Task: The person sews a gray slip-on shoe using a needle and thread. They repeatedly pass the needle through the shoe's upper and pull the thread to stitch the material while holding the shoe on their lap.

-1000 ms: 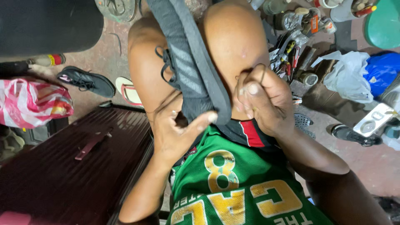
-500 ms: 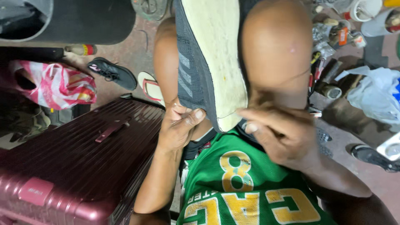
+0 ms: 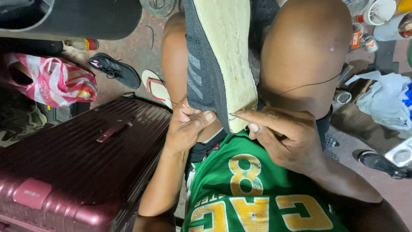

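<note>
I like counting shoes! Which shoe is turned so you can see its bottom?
The dark grey sneaker held between the knees, gripped by the left hand, shows its pale sole. The black shoe and the flip-flop lie on the floor, top sides up.

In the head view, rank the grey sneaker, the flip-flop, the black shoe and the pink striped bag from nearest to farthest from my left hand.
1. Grey knit sneaker with cream sole, held by the left hand.
2. White flip-flop with red straps, on the floor above it.
3. Black laced shoe, farther left.
4. Pink-and-white striped plastic bag, far left.

Dark grey knit sneaker (image 3: 210, 64) with pale cream sole turned upward, lying lengthwise between bare knees, heel end nearest the body, thin needle (image 3: 234, 116) at the sole's edge, black thread (image 3: 309, 84) trailing across the right knee
</note>
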The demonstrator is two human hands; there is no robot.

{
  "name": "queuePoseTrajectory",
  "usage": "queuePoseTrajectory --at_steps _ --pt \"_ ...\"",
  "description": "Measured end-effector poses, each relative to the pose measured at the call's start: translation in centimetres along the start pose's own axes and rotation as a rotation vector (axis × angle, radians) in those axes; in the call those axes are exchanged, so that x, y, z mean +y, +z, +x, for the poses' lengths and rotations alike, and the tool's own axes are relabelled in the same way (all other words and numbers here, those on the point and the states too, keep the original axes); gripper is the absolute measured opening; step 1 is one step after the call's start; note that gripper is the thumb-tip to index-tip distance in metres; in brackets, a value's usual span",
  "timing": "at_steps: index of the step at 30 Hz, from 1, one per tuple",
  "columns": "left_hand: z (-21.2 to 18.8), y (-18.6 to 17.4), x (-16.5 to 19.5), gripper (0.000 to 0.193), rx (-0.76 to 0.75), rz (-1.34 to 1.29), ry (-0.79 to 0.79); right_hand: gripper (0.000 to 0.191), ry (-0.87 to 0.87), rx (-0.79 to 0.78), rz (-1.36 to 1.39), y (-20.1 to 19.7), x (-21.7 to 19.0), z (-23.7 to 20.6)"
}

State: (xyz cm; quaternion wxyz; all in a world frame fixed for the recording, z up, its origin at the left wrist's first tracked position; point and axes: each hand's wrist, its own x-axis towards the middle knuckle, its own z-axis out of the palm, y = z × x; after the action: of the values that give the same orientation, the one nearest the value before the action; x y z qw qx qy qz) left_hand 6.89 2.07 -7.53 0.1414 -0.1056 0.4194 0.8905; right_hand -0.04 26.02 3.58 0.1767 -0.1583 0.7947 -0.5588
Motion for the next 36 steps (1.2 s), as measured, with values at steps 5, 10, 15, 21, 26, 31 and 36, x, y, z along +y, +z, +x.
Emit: queuePoseTrajectory --at_steps 5,10,15,21,26,31,36 --pt "0.5 2.3 1.4 0.03 -0.001 0.221 -0.018 0.028 0.011 -0.005 -0.165 -1.4 0.3 -0.3" --pt "1.8 5.6 2.0 0.023 -0.028 0.331 -0.039 0.037 -0.076 -0.057 -0.438 -4.4 0.7 -0.6" --pt "2.7 7.8 3.0 0.031 0.012 0.641 0.051 0.032 -0.174 -0.046 -0.529 -5.9 1.2 0.6" --pt "3.4 7.9 4.5 0.029 0.03 0.878 0.179 0.041 -0.217 -0.198 -0.547 -7.0 1.9 2.9" --pt "3.5 7.2 4.8 0.022 0.02 0.682 0.127 0.038 -0.189 -0.291 -0.635 -6.7 1.4 4.2" --pt "3.5 6.5 3.9 0.021 0.111 0.332 -0.108 0.032 -0.309 -0.334 -0.692 -6.5 0.6 6.0" --pt "3.6 5.2 3.3 0.018 0.061 0.303 -0.142 0.028 -0.245 -0.461 -0.75 -5.7 0.8 7.3"
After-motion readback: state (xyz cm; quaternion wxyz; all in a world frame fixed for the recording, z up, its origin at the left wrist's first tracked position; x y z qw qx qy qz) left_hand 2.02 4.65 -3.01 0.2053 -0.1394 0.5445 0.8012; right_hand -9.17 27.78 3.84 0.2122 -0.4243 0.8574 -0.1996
